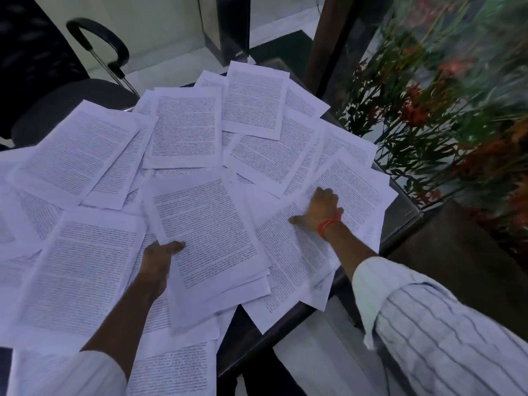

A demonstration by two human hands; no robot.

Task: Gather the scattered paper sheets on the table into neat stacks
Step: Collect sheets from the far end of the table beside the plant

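Striped white shirt sleeves [445, 332] cover both forearms at the lower edge of the view. From the lower left, the left hand [155, 262] grips a small stack of white printed paper sheets [211, 241], thumb on top of the stack's left edge and fingers hidden beneath it. Right of that grip, the right hand [320, 208] rests on a loose white printed sheet [288, 252] with the thumb spread out towards the held stack; its fingertips bend down at the far edge of an overlapping page, and whether they pinch that page cannot be told. A red thread band [328, 224] circles the right wrist.

Scattered white printed sheets [183, 130] lie overlapping beyond, left of and between both grips, covering most of the dark glass-topped table [400, 212]. Further right of the right hand stands green and red foliage [428, 110]. Beyond the left hand, past the sheets, stands a black office chair [65, 110].
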